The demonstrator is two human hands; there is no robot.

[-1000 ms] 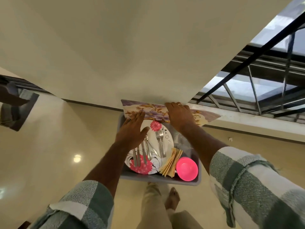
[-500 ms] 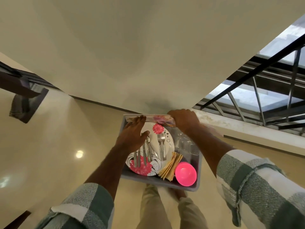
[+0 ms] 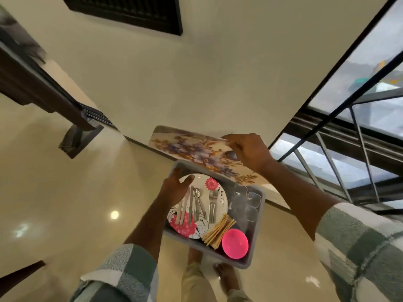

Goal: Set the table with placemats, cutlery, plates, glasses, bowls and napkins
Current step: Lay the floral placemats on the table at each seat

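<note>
The right hand (image 3: pixel 247 152) grips a floral placemat (image 3: pixel 196 151) by its long edge, fingers curled over the top, thumb underneath. The placemat extends to the left of this hand, tilted, its lower corner crossing the far rim of a grey tray (image 3: pixel 256 236).

The left hand (image 3: pixel 175 188) is below and to the left of the right hand, at the tray's far-left corner. Its fingers are loosely spread, with the thumb lying over the rim of a flower-patterned plate (image 3: pixel 214 192); whether it holds the tray cannot be determined.

Knives, a spoon and forks (image 3: pixel 212 205) lie on the plate, just beside the left hand. Right of the plate are clear glasses (image 3: pixel 246 203). Nearer the person are folded tan napkins (image 3: pixel 219 231) and a pink bowl (image 3: pixel 235 243), touching each other.
</note>
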